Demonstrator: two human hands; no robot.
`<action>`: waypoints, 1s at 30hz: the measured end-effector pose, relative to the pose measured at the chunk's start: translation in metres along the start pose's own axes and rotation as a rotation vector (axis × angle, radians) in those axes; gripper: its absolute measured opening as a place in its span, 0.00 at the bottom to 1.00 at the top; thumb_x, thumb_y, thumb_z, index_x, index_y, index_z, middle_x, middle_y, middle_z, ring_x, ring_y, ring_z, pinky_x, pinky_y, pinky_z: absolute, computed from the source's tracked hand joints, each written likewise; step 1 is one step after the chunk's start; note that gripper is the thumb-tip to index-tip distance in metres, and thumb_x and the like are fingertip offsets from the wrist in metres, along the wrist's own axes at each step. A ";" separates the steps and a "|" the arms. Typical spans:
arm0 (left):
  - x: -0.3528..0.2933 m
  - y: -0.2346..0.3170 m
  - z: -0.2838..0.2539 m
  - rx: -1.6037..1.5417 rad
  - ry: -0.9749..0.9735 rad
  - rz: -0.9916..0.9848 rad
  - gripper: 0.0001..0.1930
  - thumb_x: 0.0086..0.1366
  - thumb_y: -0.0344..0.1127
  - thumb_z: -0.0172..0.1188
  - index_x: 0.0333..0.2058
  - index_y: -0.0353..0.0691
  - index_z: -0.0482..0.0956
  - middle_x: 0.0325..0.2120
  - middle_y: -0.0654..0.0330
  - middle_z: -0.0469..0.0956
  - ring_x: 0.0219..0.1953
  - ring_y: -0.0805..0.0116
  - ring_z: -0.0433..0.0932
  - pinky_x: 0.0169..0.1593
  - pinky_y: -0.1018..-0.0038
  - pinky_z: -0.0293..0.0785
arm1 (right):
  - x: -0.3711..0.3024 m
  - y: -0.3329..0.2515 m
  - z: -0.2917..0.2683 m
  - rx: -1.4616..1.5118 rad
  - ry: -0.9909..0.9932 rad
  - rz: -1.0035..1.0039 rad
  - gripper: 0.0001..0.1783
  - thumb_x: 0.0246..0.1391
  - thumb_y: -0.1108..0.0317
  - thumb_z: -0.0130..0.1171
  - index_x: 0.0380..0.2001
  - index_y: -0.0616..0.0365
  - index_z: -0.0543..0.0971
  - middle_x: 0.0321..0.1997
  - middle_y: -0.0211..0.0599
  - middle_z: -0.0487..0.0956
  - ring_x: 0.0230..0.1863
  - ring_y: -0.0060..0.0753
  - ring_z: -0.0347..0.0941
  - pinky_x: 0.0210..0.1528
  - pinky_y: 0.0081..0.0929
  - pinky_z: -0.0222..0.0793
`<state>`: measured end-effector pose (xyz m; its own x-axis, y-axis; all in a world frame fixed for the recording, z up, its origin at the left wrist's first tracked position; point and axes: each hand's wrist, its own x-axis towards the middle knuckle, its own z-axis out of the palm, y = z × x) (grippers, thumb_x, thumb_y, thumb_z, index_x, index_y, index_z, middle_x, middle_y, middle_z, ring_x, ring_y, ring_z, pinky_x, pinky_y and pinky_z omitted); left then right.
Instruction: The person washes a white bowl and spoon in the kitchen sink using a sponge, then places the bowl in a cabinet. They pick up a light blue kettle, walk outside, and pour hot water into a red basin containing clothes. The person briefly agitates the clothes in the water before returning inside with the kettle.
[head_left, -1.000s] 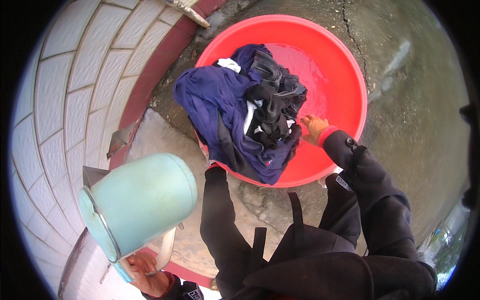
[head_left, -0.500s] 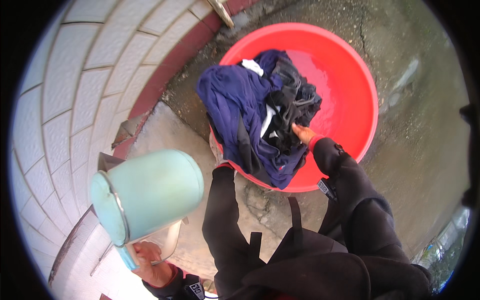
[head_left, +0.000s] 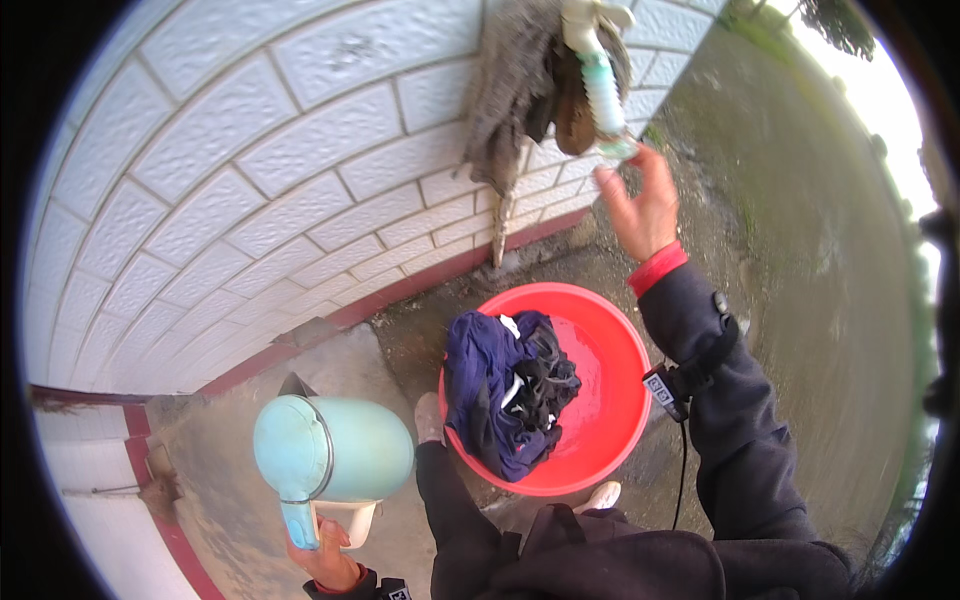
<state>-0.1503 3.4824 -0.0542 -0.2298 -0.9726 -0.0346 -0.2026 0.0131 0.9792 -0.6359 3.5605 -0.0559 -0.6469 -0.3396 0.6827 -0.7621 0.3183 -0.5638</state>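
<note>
A light-blue kettle [head_left: 365,445] with a pale handle and metal trim lies tipped at the lower left. My left hand [head_left: 340,570] is closed round its handle. Up by the wall, a pale tap [head_left: 585,22] carries a translucent ribbed hose [head_left: 603,95]. My right hand [head_left: 645,215] reaches up to the lower end of this hose, thumb and fingers apart. Whether the fingertips touch it, I cannot tell. Below the hand, a red plastic basin [head_left: 615,440] stands on the ground, with a heap of dark blue and black clothes [head_left: 490,375] along its left side.
A white brick wall [head_left: 340,150] with a dark red base runs across the left and back. Rough grey lagging [head_left: 500,110] surrounds the pipe behind the tap, and a thin pipe [head_left: 502,225] drops to the ground. My shoes [head_left: 600,497] are beside the basin on wet concrete.
My right hand has left the clothes in the basin and moved up to the hose. The view has shifted toward the wall, bringing in the tap. My left hand still holds the kettle.
</note>
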 end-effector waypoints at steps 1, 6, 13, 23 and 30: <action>0.001 0.001 -0.007 0.009 0.016 -0.001 0.08 0.52 0.33 0.53 0.24 0.34 0.66 0.10 0.64 0.61 0.12 0.77 0.60 0.18 0.81 0.56 | 0.025 -0.015 0.002 -0.006 0.068 0.098 0.27 0.41 0.56 0.60 0.39 0.66 0.68 0.35 0.47 0.71 0.38 0.42 0.68 0.41 0.30 0.63; -0.003 0.016 -0.038 0.001 0.109 -0.005 0.08 0.52 0.31 0.53 0.23 0.35 0.65 0.11 0.64 0.61 0.12 0.77 0.60 0.18 0.82 0.55 | 0.100 -0.075 -0.037 -0.194 0.065 -0.145 0.26 0.44 0.50 0.56 0.35 0.65 0.71 0.37 0.47 0.71 0.38 0.39 0.68 0.40 0.30 0.64; -0.003 0.025 -0.045 0.098 0.233 0.039 0.09 0.51 0.33 0.55 0.23 0.36 0.66 0.13 0.64 0.63 0.14 0.78 0.60 0.19 0.82 0.55 | 0.157 -0.074 -0.025 -0.220 -0.402 -0.156 0.24 0.45 0.51 0.54 0.38 0.62 0.73 0.29 0.44 0.75 0.33 0.35 0.72 0.35 0.24 0.66; -0.002 0.023 -0.030 0.124 0.170 -0.061 0.16 0.50 0.40 0.59 0.28 0.33 0.67 0.12 0.64 0.64 0.13 0.77 0.61 0.18 0.82 0.55 | 0.197 -0.079 -0.047 -0.014 -0.892 -0.031 0.19 0.55 0.59 0.44 0.44 0.63 0.70 0.37 0.33 0.74 0.40 0.24 0.66 0.44 0.24 0.62; 0.005 0.015 -0.022 0.143 0.130 -0.061 0.16 0.52 0.42 0.58 0.24 0.34 0.66 0.10 0.64 0.63 0.13 0.77 0.61 0.18 0.82 0.54 | 0.197 -0.074 -0.045 0.194 -0.916 -0.037 0.20 0.55 0.57 0.44 0.42 0.64 0.70 0.38 0.37 0.73 0.41 0.27 0.68 0.43 0.24 0.65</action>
<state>-0.1332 3.4727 -0.0353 -0.0901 -0.9942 -0.0583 -0.3480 -0.0234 0.9372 -0.7061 3.5098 0.1412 -0.3272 -0.9378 0.1161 -0.7204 0.1680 -0.6729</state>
